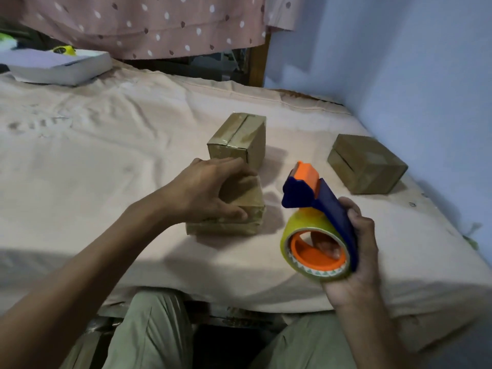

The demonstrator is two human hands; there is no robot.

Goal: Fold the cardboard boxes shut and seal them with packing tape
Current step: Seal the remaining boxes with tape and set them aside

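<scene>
Three small brown cardboard boxes lie on a bed covered with a beige sheet (106, 145). My left hand (210, 190) grips the top of the nearest box (239, 222), thumb on its front edge and fingers curled over the far side. Behind it stands a second box (239, 139) with shiny tape over its closed flaps. A third closed box (367, 165) lies apart at the right. My right hand (359, 249) holds a blue and orange tape dispenser (316, 203) carrying a yellowish roll of clear tape, raised just right of the nearest box.
A flat white box (61, 65) lies at the bed's far left corner. A pink dotted curtain (149, 25) hangs behind the bed, and a blue wall (399, 62) runs along the right side. My knees sit at the bed's near edge.
</scene>
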